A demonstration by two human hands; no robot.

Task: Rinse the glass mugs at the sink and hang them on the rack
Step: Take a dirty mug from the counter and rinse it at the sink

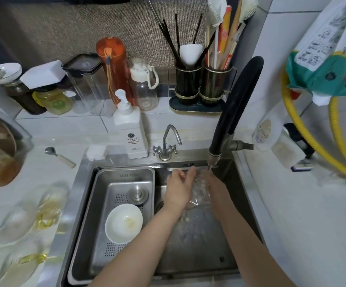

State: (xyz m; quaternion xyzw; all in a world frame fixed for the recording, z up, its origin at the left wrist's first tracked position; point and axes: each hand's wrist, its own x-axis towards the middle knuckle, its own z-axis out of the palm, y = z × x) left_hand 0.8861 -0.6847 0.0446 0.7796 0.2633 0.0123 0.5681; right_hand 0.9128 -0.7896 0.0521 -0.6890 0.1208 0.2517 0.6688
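Observation:
A clear glass mug point(200, 190) sits between both hands over the steel sink point(199, 245), right under the black faucet point(233, 112), where water splashes on it. My left hand point(178, 188) presses on its left side with fingers stretched up. My right hand point(214, 184) grips its right side. The mug is blurred and partly hidden by water. Several more glass mugs point(21, 222) hang on a gold rack point(44, 219) at the lower left, blurred.
A steel drain tray point(106, 214) fills the sink's left half, holding a white bowl point(123, 222) and a plug. A soap pump bottle point(130, 129) and a small tap point(166, 146) stand behind the sink. Bottles, jars and utensil holders point(201, 85) line the back; yellow hoses point(312, 137) hang right.

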